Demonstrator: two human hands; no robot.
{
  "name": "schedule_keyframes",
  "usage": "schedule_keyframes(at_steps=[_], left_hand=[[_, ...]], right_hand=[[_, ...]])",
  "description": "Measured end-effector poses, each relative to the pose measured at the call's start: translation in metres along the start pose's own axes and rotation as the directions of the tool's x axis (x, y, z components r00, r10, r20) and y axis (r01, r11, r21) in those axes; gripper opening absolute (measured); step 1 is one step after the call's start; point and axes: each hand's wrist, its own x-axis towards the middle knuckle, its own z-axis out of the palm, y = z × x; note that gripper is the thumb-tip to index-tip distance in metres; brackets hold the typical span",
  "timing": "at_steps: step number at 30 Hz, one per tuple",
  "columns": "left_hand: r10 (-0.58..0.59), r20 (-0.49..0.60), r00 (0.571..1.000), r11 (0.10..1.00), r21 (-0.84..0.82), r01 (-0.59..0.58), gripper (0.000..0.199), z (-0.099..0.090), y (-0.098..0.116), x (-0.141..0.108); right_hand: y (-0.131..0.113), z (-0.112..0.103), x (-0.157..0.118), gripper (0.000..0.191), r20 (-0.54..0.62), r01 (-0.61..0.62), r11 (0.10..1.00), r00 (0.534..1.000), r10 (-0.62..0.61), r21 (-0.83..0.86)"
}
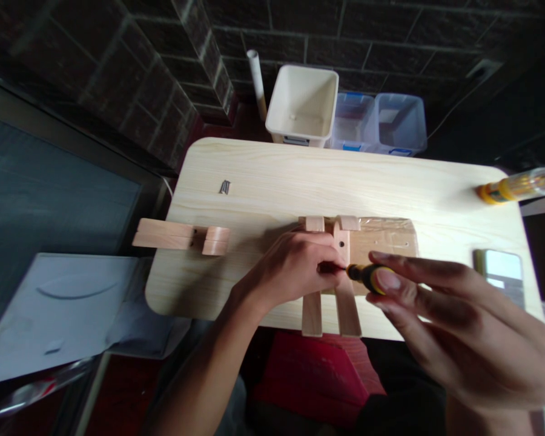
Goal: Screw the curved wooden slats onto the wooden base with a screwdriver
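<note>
My right hand (440, 303) grips a yellow and black screwdriver (367, 277) by its handle, its tip pointing left to the wooden pieces. My left hand (300, 263) has its fingers curled at the screwdriver's tip, over two wooden pieces; what its fingertips hold is hidden. The two light wooden pieces (348, 306) lie side by side, their curved ends at the top and their straight ends over the table's near edge. A dark hole shows in the right one. Beneath them is a flat board (386, 239) in clear wrap.
Several screws (225, 187) and a pair of wooden pieces (163, 234) lie at the left of the table (263, 163). A clear-and-yellow tool (518, 184) and a phone (504, 269) are at the right. Bins (302, 103) stand behind.
</note>
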Motion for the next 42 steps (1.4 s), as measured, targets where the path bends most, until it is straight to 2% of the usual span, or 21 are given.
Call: schedule_keyframes(at_steps=[3, 6, 10, 15, 21, 25, 30, 33, 42], left_hand=[[-0.002, -0.008, 1.000, 1.000, 0.009, 0.002, 0.013, 0.000, 0.000, 0.000], [0.017, -0.013, 1.000, 1.000, 0.013, -0.017, 0.012, 0.000, 0.000, -0.001], [0.023, -0.027, 0.999, 1.000, 0.009, -0.023, 0.010, 0.001, -0.001, -0.001], [-0.007, -0.003, 1.000, 1.000, 0.010, 0.007, 0.012, 0.001, 0.000, -0.001], [-0.004, -0.008, 1.000, 1.000, 0.000, 0.004, 0.014, 0.000, 0.002, 0.000], [-0.006, -0.010, 1.000, 1.000, 0.001, 0.006, 0.013, 0.000, 0.002, 0.000], [0.007, -0.016, 1.000, 1.000, 0.004, -0.007, 0.010, 0.002, -0.001, -0.001], [0.038, -0.031, 0.999, 0.999, 0.007, -0.037, 0.010, 0.002, -0.002, -0.001], [0.042, -0.037, 0.998, 0.999, 0.002, -0.042, 0.013, 0.002, -0.002, 0.000]], right_hand=[[0.000, 0.000, 0.003, 0.064, 0.036, -0.033, 0.996, 0.999, 0.030, 0.081], [0.000, -0.003, 0.006, 0.064, 0.132, -0.031, 0.985, 0.991, 0.008, 0.169], [0.000, -0.005, 0.008, 0.068, 0.234, -0.018, 0.992, 0.972, -0.012, 0.127], [0.000, -0.004, 0.009, 0.073, 0.214, -0.013, 0.994, 0.977, -0.011, 0.109], [-0.002, 0.001, 0.005, 0.060, 0.101, -0.051, 0.997, 0.994, 0.046, 0.051], [0.002, 0.000, 0.004, 0.058, 0.140, -0.042, 0.997, 0.990, 0.032, 0.072], [0.001, -0.005, 0.007, 0.037, 0.221, -0.027, 0.997, 0.975, 0.011, 0.070], [-0.002, -0.009, 0.009, 0.039, 0.284, -0.001, 0.996, 0.958, -0.024, 0.086], [-0.005, -0.006, 0.009, 0.040, 0.213, -0.007, 0.990, 0.977, -0.023, 0.139]])
